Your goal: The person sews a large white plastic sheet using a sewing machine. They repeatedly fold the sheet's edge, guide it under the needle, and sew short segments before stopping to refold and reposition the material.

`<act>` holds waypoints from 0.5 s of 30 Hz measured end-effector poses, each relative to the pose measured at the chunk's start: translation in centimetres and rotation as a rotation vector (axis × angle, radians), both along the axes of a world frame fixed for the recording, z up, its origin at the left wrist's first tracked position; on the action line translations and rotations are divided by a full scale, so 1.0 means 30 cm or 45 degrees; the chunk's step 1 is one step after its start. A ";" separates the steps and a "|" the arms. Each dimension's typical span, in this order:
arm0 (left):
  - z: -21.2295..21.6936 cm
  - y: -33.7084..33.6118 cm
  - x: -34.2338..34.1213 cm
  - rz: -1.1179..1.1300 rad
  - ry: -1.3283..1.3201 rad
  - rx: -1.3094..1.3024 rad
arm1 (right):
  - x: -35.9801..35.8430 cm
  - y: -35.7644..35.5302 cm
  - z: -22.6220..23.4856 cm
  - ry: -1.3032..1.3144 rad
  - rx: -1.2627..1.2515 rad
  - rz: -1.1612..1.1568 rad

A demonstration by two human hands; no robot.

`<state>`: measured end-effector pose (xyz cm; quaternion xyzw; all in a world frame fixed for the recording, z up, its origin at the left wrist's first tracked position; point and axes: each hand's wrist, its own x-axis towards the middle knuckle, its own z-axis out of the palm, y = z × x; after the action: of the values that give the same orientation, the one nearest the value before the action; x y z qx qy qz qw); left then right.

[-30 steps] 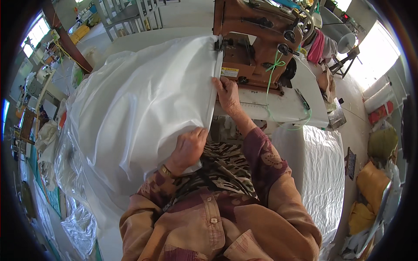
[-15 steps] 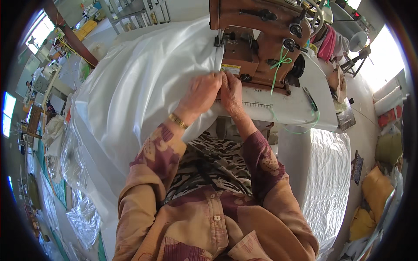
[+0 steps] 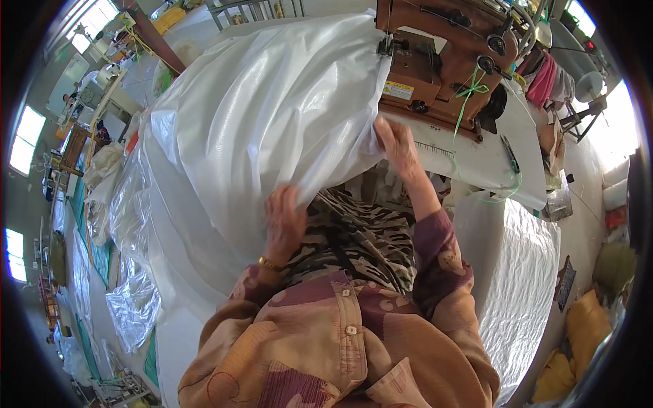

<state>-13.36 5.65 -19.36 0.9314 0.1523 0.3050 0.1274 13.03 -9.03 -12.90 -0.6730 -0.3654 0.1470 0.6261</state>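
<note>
Nearest of all, below both hands, is the brown and plum shirt [image 3: 347, 333]; just past it, between the hands, are the striped camouflage trousers [image 3: 360, 241]; the left hand [image 3: 284, 217] is over the near edge of the white sheet [image 3: 272, 115], its fingers a bit bent; it is blurry, so I cannot tell if it has hold of anything; a gold band [image 3: 269, 264] is on its wrist.

The right hand [image 3: 401, 148] is farther up; its thumb and finger are nearly closed and seem to pinch the sheet's right edge; the big, shiny sheet spreads left of that hand and past the left one, full of soft folds.

Beyond the right hand, the edge goes up to the small dark foot [image 3: 385, 46] of the brown sewing machine [image 3: 435, 68]; the sheet looks only partway along: a bit of edge is at the foot, a loose part lies between there and the right hand, and it is not off the machine yet; I cannot see how much is stitched.

Right of the right hand, the table [image 3: 527, 178] has small snips [image 3: 509, 153] on it; farther out that way is a pink cloth [image 3: 543, 80]; far past both hands stands a gray chair [image 3: 252, 11].
</note>
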 end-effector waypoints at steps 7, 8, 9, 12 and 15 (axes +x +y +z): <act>-0.328 0.134 -0.302 0.160 0.142 -0.340 | -0.280 -0.101 -0.312 0.488 -0.126 0.189; -0.345 0.161 -0.328 0.147 0.110 -0.425 | -0.306 -0.107 -0.346 0.560 -0.211 0.199; -0.293 0.176 -0.342 0.156 0.320 -0.609 | -0.337 -0.121 -0.346 0.515 -0.295 0.171; -0.161 0.239 -0.475 0.250 0.476 -1.212 | -0.388 -0.177 -0.404 0.467 -0.260 0.034; 0.090 0.168 -0.620 0.198 -0.132 -1.893 | -0.335 -0.248 -0.419 0.341 -0.787 -0.198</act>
<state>-31.95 10.67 -16.66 0.5707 0.3775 0.1733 0.7084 2.97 -16.48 -25.45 -0.8313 -0.1659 0.2896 0.4445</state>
